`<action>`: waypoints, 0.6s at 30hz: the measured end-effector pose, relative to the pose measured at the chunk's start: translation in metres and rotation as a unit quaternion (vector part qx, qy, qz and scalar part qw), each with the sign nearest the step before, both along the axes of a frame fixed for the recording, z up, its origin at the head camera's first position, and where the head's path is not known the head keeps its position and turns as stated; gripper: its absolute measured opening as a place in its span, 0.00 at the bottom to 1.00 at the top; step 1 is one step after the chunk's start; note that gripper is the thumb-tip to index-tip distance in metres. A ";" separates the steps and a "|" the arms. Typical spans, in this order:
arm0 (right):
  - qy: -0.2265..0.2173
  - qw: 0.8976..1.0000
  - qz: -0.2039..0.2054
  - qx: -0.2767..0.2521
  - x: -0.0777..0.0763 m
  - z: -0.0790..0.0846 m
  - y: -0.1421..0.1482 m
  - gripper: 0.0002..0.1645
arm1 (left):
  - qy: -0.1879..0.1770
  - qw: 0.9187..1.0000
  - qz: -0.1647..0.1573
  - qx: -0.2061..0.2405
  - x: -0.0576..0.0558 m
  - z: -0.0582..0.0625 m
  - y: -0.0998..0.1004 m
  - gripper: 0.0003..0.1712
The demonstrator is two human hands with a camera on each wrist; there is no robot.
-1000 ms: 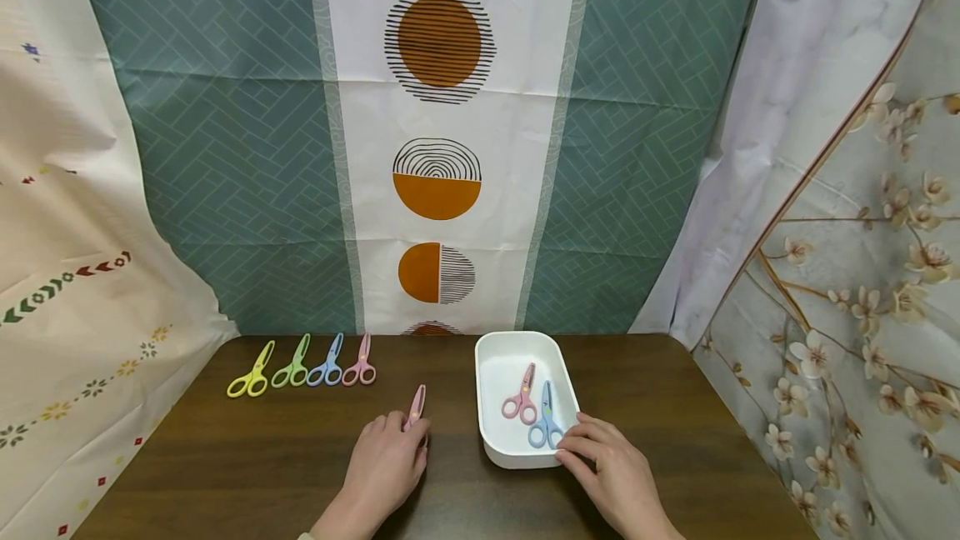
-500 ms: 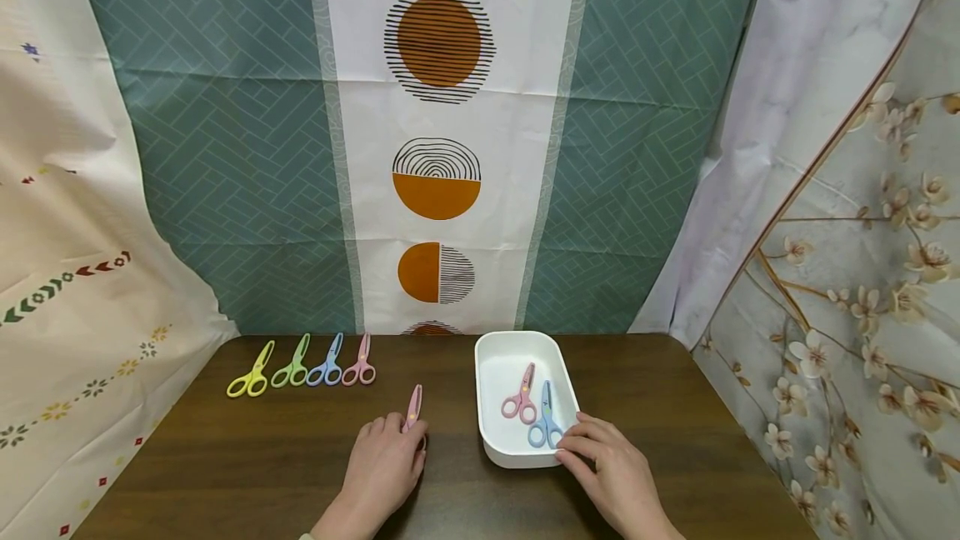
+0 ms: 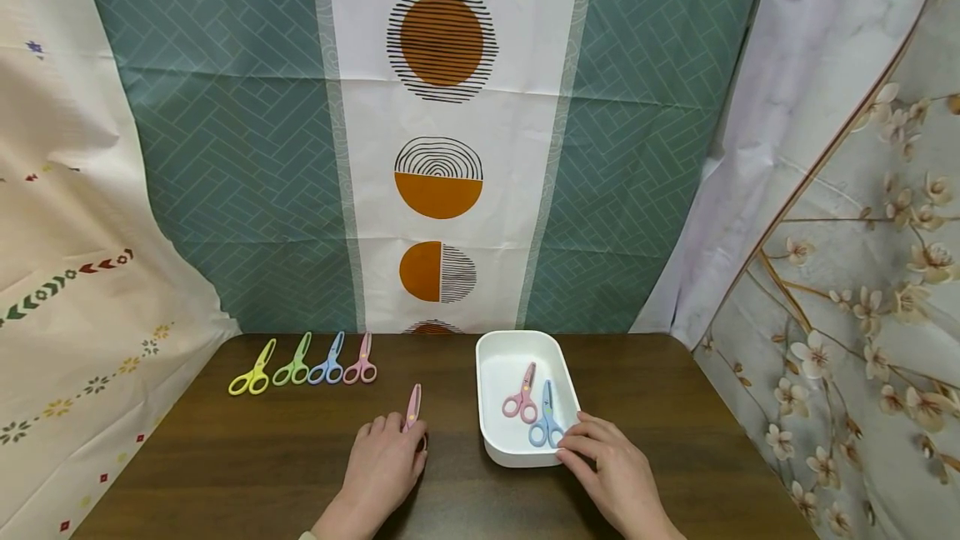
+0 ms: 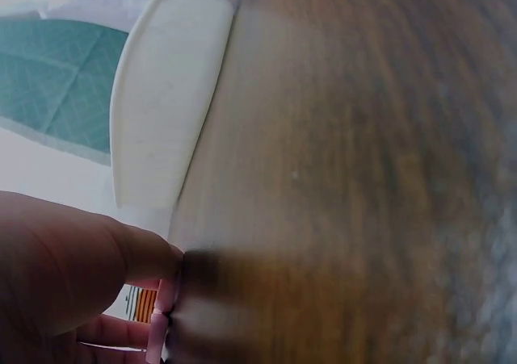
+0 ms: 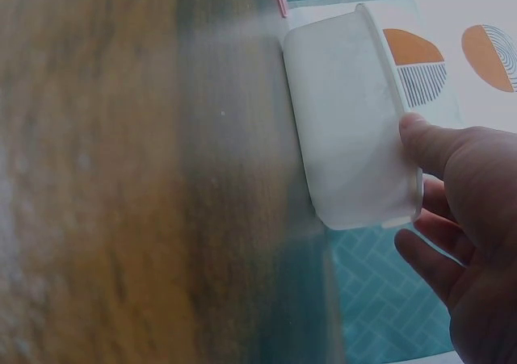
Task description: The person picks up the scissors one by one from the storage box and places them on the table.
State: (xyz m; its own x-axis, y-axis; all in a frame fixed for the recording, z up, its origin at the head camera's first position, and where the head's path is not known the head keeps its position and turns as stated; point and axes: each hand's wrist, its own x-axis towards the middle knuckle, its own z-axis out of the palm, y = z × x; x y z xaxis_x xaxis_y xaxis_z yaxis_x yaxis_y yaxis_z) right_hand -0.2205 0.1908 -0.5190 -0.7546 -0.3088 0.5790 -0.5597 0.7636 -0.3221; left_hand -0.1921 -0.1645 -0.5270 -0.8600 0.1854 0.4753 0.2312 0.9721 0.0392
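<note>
And here, well to the left of the white box (image 3: pixel 525 457), a row was laid out along the back of the counter (image 3: pixel 465 511): yellow scissors (image 3: pixel 258 368), then green scissors (image 3: pixel 297 363), blue scissors (image 3: pixel 330 363) and rose scissors (image 3: pixel 362 362).

Between that row and the white box, the pair that mattered: the held pink scissors (image 3: pixel 413 408), gripped by the left hand (image 3: pixel 387 457), pinched between thumb and fingers, the handles mostly covered. Its long axis was pointed away from the person, almost alongside the white box, with the blade end leading. Whether it was touching the counter could not be told. The left hand was clearly the nearer one to it; its back was turned up, its forearm angled in from the near left, and a strip of bare counter was left between it and the white box, directly to its right.

Inside the white box, two pairs were seen: small pink scissors (image 3: pixel 525 392) near the middle, and pale blue scissors (image 3: pixel 547 415) lying towards the near right corner.

And at that very corner, the right hand (image 3: pixel 611 465)! The rim was lightly held, fingers bent at the right wall, thumb set at the near end, forearm brought in from the near right.
</note>
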 end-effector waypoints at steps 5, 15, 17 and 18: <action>0.001 1.000 0.001 0.000 0.000 0.000 0.000 0.11 | 0.000 1.000 -0.005 0.001 0.003 0.002 0.000 0.17; 0.010 1.000 0.007 0.001 -0.001 -0.001 0.001 0.12 | -0.060 0.998 -0.032 -0.016 0.016 0.013 0.001 0.21; 0.009 1.000 0.006 0.000 -0.001 -0.001 0.001 0.12 | -0.076 0.996 -0.038 -0.019 0.019 0.014 0.000 0.22; 0.008 1.000 0.006 0.000 -0.001 -0.001 0.001 0.12 | -0.081 0.996 -0.040 -0.020 0.020 0.014 0.000 0.23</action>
State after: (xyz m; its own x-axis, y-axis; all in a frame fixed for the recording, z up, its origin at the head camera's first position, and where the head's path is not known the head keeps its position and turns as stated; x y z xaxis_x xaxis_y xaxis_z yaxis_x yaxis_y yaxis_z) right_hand -0.2211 0.1919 -0.5201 -0.7418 -0.3183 0.5903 -0.5738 0.7568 -0.3130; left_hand -0.1717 -0.1643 -0.5127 -0.9064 0.2732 0.3223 0.3026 0.9521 0.0439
